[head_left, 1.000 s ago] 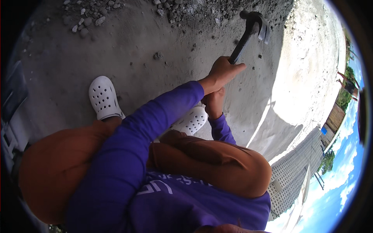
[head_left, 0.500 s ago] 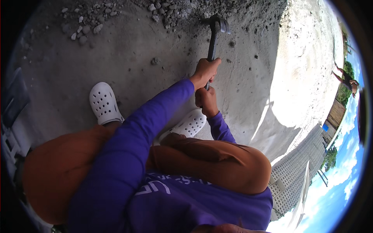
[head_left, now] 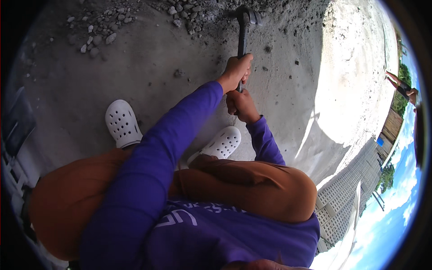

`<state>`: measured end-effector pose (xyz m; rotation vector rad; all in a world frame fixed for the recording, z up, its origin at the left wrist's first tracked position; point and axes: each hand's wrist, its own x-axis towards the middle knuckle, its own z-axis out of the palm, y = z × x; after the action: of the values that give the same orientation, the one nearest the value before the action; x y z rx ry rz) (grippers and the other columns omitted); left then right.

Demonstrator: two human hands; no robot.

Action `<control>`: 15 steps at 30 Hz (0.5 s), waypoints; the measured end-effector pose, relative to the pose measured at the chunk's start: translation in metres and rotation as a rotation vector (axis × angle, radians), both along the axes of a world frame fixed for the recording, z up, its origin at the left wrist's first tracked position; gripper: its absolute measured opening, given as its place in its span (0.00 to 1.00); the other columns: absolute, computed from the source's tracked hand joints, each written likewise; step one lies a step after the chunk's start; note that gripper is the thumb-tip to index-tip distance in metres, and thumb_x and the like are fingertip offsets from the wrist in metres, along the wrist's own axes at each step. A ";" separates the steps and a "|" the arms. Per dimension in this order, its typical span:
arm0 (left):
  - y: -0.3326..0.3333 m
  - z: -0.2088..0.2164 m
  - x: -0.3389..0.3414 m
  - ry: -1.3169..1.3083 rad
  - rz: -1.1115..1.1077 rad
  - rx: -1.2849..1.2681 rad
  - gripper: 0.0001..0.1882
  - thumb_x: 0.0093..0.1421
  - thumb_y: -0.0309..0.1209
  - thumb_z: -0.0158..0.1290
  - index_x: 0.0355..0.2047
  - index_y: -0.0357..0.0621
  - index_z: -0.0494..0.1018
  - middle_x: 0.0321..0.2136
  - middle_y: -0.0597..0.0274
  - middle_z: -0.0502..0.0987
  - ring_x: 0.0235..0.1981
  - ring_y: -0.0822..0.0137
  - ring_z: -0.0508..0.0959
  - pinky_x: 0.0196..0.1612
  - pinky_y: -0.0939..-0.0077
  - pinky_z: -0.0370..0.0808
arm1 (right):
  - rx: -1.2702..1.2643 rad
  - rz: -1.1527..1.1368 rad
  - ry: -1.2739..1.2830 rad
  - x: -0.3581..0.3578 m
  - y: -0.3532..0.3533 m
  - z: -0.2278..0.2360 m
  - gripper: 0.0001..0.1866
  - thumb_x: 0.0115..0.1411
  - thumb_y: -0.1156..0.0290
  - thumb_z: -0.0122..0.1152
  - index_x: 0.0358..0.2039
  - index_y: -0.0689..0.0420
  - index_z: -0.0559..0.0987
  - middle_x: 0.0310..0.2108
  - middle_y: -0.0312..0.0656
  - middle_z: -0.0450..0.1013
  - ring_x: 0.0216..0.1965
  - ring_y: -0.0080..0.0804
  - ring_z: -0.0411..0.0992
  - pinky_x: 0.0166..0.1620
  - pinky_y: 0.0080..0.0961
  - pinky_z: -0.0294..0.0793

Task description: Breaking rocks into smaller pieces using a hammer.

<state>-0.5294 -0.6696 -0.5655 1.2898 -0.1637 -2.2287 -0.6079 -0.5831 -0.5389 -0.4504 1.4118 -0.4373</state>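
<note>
A dark claw hammer (head_left: 243, 38) reaches away from me, its head at the edge of broken grey rubble, claw toward the right. My left hand (head_left: 236, 73) wraps round the handle partway along, nearer the head. Close below it, my right hand (head_left: 243, 106) grips the handle's lower end. Fingers of both hands are closed, and the handle between them shows only in short stretches. Whether the hammer head touches the ground is hard to tell.
Loose grey stones (head_left: 110, 38) lie at the far left, more rubble (head_left: 189, 13) at the top middle. My white clogs (head_left: 123, 121) stand on the grey ground. Stacked concrete blocks (head_left: 346, 186) rise at the right. Another person (head_left: 406, 91) is at the distant right edge.
The hammer and both my hands have shifted a little farther from me, upward in the view. Both hands keep their hold on the handle.
</note>
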 end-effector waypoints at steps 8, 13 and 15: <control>0.015 0.055 0.000 0.090 0.013 -0.241 0.19 0.53 0.38 0.49 0.10 0.49 0.57 0.07 0.73 0.58 0.07 0.79 0.54 0.12 0.79 0.51 | -0.372 -0.025 0.232 -0.004 0.023 0.009 0.08 0.53 0.72 0.51 0.20 0.60 0.70 0.12 0.34 0.65 0.11 0.20 0.62 0.14 0.18 0.59; 0.001 0.076 -0.018 -0.024 -0.031 -0.766 0.20 0.54 0.39 0.49 0.09 0.48 0.58 0.08 0.73 0.59 0.09 0.80 0.55 0.12 0.79 0.51 | -1.022 0.116 0.554 -0.012 -0.009 -0.001 0.05 0.54 0.77 0.51 0.31 0.60 0.74 0.17 0.38 0.70 0.13 0.22 0.67 0.17 0.19 0.65; -0.001 0.060 -0.023 -0.068 -0.078 -0.661 0.20 0.53 0.40 0.50 0.10 0.49 0.58 0.08 0.73 0.59 0.09 0.80 0.55 0.13 0.79 0.52 | -0.784 -0.012 0.348 -0.014 -0.005 -0.011 0.03 0.53 0.77 0.50 0.29 0.59 0.73 0.16 0.38 0.68 0.13 0.23 0.65 0.16 0.20 0.63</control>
<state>-0.5528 -0.6711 -0.5055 0.9926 -0.9034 -1.9338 -0.6217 -0.5878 -0.5502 -1.1961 1.5392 -0.9621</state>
